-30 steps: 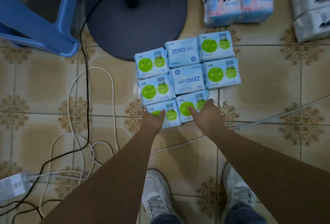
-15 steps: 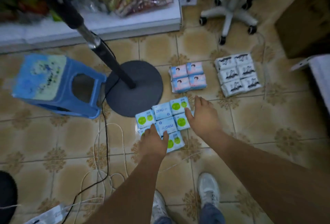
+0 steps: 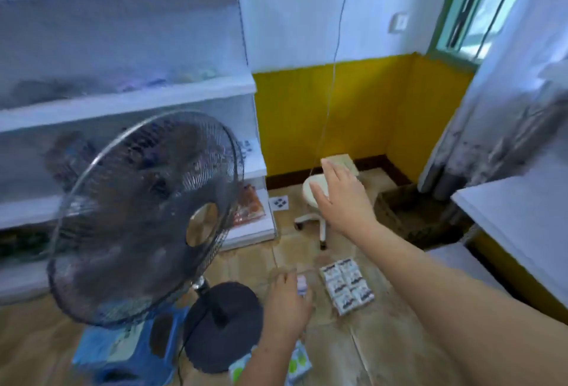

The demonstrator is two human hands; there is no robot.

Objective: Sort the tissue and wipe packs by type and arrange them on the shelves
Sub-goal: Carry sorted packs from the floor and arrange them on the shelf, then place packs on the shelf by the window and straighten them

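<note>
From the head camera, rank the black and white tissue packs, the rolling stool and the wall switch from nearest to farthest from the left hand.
From the left hand, low at centre:
1. Black and white tissue packs, on the floor just to its right.
2. Rolling stool, farther back, partly behind the right hand.
3. Wall switch, high on the white wall.

Glossy plastic-wrapped packs [image 3: 347, 285], wire metal fan grille [image 3: 144, 216], smooth tiled floor [image 3: 384, 352]

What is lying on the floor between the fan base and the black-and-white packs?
In the head view, the left hand hangs between the fan base and the black-and-white packs, covering that floor.
</note>
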